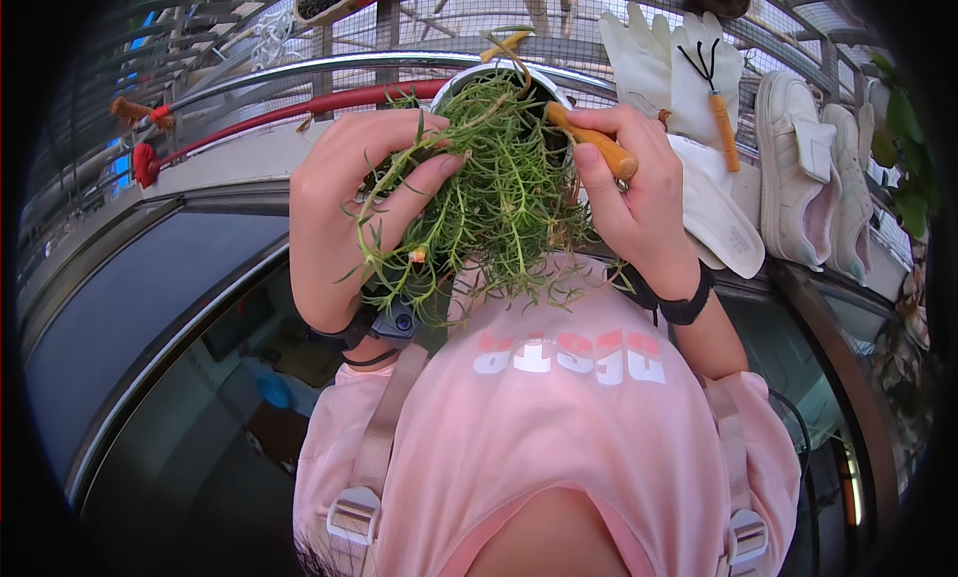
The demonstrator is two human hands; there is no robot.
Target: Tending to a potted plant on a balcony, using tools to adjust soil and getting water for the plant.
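Note:
A bushy green trailing plant (509, 180) with narrow fleshy leaves spills over the near side of a white pot (464, 77). One small orange-white bud (418, 255) shows low on its left side. At the plant's left, my left hand (367, 180) holds some stems between thumb and fingers. My right hand (636, 180) grips the wooden handle (599, 143) of a small tool at the pot's right rim. The tool's working end is hidden inside the pot or behind the leaves.
Right of the pot lie white gloves (636, 61), a small three-pronged hand rake (722, 121), white insoles (718, 210) and a pair of white shoes (793, 165). A red pole (322, 104) and a metal rail (299, 70) run along the ledge before wire mesh. An oblong planter (340, 1) stands beyond.

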